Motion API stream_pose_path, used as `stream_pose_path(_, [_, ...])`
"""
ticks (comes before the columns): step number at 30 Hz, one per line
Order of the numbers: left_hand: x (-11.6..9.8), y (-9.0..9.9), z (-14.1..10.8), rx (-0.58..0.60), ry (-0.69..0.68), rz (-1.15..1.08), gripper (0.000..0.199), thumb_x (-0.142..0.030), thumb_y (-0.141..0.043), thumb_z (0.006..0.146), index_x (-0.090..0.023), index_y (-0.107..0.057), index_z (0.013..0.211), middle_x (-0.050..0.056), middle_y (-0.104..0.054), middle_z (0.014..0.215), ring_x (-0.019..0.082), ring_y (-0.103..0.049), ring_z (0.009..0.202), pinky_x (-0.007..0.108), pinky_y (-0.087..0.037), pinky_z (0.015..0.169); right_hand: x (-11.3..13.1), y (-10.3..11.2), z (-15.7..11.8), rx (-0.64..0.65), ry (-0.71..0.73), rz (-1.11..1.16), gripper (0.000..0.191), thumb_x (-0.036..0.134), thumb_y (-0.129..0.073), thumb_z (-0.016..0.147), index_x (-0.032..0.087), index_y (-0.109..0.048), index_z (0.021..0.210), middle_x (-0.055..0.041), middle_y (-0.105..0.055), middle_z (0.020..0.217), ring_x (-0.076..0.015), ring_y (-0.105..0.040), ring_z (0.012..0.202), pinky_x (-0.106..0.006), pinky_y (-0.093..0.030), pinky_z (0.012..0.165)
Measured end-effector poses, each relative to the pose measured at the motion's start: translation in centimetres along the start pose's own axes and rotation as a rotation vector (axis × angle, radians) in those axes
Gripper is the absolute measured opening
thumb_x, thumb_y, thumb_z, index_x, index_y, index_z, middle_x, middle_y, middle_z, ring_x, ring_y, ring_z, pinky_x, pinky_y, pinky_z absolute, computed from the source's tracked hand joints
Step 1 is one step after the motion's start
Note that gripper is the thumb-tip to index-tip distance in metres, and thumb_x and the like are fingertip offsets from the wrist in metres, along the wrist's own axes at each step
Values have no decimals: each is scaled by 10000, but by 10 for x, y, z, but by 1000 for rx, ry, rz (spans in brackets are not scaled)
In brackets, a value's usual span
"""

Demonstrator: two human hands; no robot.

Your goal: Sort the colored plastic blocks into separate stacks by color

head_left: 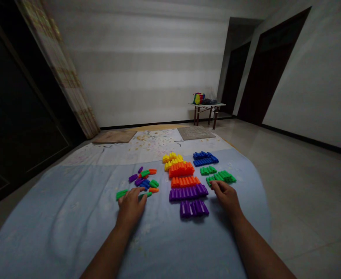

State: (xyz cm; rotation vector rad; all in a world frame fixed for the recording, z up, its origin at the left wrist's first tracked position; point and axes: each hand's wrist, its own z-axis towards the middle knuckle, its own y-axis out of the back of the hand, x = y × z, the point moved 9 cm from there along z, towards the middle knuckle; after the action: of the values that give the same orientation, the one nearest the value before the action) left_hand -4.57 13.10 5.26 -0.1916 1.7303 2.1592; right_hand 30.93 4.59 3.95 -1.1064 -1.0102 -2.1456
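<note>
Over the near edge of a loose mixed pile, my left hand [131, 203] has its fingers spread, palm down. Close to its fingertips lie green pieces [121, 194], an orange piece [153, 190] and blue pieces [144, 185], all small plastic tube shapes. My right hand [225, 195] is pinched at the left end of the front green row [222, 176], on a green piece there. Left of that hand are purple rows [188, 192], orange rows [182, 169] and yellow rows [172, 159]. Blue rows [205, 159] lie beyond the green ones.
The pieces lie on a bed-like surface with a light blue cloth [80, 209] and a floral sheet [147, 141]. Two flat mats [195, 133] are at its far end. A small table [209, 104] holding a colourful bag [198, 98] stands by the wall.
</note>
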Motion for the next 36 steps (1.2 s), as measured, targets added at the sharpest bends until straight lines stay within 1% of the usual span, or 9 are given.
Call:
stream_pose_path(4, [12, 3, -3, -2, 31, 96, 360, -321, -419, 813, -205, -551, 1127, 89, -596, 1164, 255, -495, 1102, 447, -332, 908, -3, 0, -2, -3, -13, 1, 502, 604, -470, 769, 153, -688, 804, -77, -686, 733, -204, -620, 663, -292, -473, 632])
stream_pose_path(9, [22, 5, -4, 3, 36, 137, 375, -321, -376, 825, -190, -540, 1135, 108, -577, 1194, 263, -486, 1111, 453, -349, 886, -5, -1, -3, -2, -22, 9, 501, 611, -480, 765, 159, -691, 806, -80, -687, 727, -217, -628, 684, -302, -477, 640])
stream_pose_path(12, [13, 2, 7, -3, -41, 136, 370, -257, -361, 831, -198, -548, 1144, 97, -578, 1209, 251, -487, 1123, 455, -334, 917, -4, -3, -3, 13, -16, 9, 493, 603, -480, 768, 156, -686, 801, -90, -686, 744, -221, -623, 679, -312, -479, 645])
stream_pose_path(16, [-1, -10, 30, 38, -177, 110, 404, -171, -393, 809, -261, -551, 1170, 66, -545, 1272, 247, -436, 1201, 475, -273, 986, -4, -5, -2, 27, -19, 12, 486, 592, -475, 775, 156, -684, 827, -91, -685, 755, -225, -628, 693, -311, -477, 647])
stream_pose_path(19, [-7, -21, 42, 104, -265, 97, 409, -186, -443, 789, -285, -557, 1169, 59, -543, 1276, 277, -404, 1230, 518, -211, 1022, -4, -5, -1, 25, -16, 17, 477, 580, -473, 781, 155, -685, 824, -88, -686, 739, -226, -634, 694, -312, -475, 656])
stream_pose_path(22, [-9, -24, 48, 147, -312, 103, 386, -236, -515, 746, -272, -593, 1122, 86, -574, 1226, 313, -440, 1187, 553, -187, 1021, -3, -5, 0, 17, 0, 22, 456, 555, -471, 791, 152, -686, 815, -80, -682, 720, -219, -631, 684, -306, -473, 648])
stream_pose_path(27, [-3, -24, 55, 233, -283, 201, 426, -206, -520, 683, -280, -609, 1093, 108, -567, 1197, 336, -469, 1136, 565, -253, 966, -4, -7, 1, 16, 0, 24, 432, 525, -474, 803, 151, -689, 836, -81, -684, 729, -220, -632, 691, -305, -478, 646])
stream_pose_path(31, [1, -23, 58, 303, -266, 219, 429, -284, -574, 638, -262, -618, 1064, 109, -572, 1177, 336, -469, 1123, 533, -302, 933, -4, -7, 0, 26, -2, 31, 426, 525, -479, 802, 155, -689, 834, -74, -687, 737, -220, -633, 691, -305, -479, 652])
stream_pose_path(36, [6, -15, 53, 312, -177, 223, 294, -354, -549, 656, -215, -630, 901, 111, -647, 985, 331, -545, 994, 535, -351, 854, -3, -7, 0, 33, 4, 29, 429, 531, -473, 806, 160, -686, 837, -70, -686, 737, -218, -631, 691, -303, -474, 647])
